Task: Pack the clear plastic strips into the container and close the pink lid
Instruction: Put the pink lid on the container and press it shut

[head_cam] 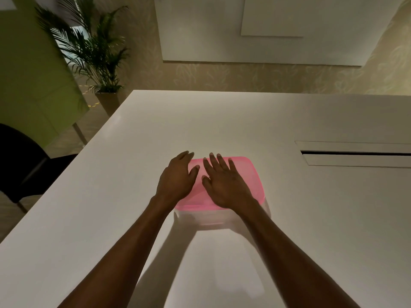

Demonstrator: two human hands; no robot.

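L hand [176, 180] flat, palm down, R hand [225, 185] same, fingers spread

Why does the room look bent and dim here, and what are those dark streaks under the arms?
Head view: the wide-angle lens bows the table edges and tilts the walls; lighting is dim and warm; the streaks are soft shadows of the arms; the plant looks slightly blurred; the lid under the left hand and right hand glows pink.

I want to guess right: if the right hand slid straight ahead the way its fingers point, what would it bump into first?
Probably nothing. The right hand lies flat on the pink lid; beyond the lid's far edge only bare white table shows.
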